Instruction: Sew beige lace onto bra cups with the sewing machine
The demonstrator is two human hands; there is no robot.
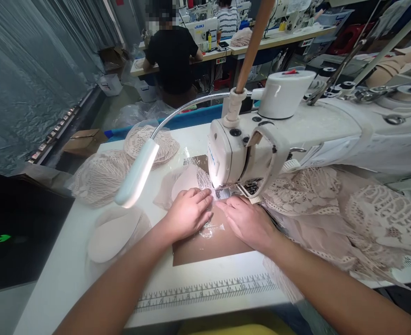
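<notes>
Under the head of a white sewing machine (228,153) lies a beige bra cup (184,182) with lace (202,177) and sheer mesh along its edge. My left hand (191,211) rests on the near edge of this piece, fingers laid out flat towards the needle area. Just right of the presser foot, my right hand (245,221) has its thumb and fingers pressed together at the lace's edge; the fingertips partly hide what they grip. Both hands are over a brown sheet (212,246) on the white table (156,274).
Stacked lace cups (102,177) and a loose plain cup (113,235) lie left. A lamp (137,174) on a bendable neck hangs over them. Lace fabric (331,204) is heaped right. A printed ruler (205,293) runs along the front edge. A person (172,56) sits beyond.
</notes>
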